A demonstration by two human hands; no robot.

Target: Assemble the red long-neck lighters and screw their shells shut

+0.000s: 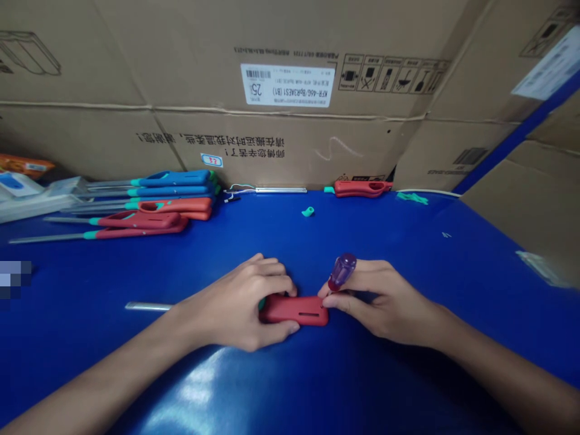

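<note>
The left hand (254, 302) is closed around a red long-necked lighter (292, 310), which lies on its side on the blue worktop (385, 386) — thumb along the near edge, fingers bent over the far one. Its slotted end pokes out from this grip towards the right hand, and its metal tube shows again on the other side of the left wrist.

The right hand (380, 302) pinches a screwdriver (342, 272) between thumb and fingers, the purple handle tilted up and away. The shaft points down at the end of the lighter nearest that hand; the fingers partly hide the tip, so I cannot tell how it sits there.

Beyond the left hand, further out to its left, lies a pile of blue, orange and red lighters (174, 190). Ahead of the gap between the hands sits a small teal piece (308, 211) — well apart from both. Behind it, near the cardboard (308, 157), are a thin metal strip (281, 190) with wires and another red body (360, 188).
</note>
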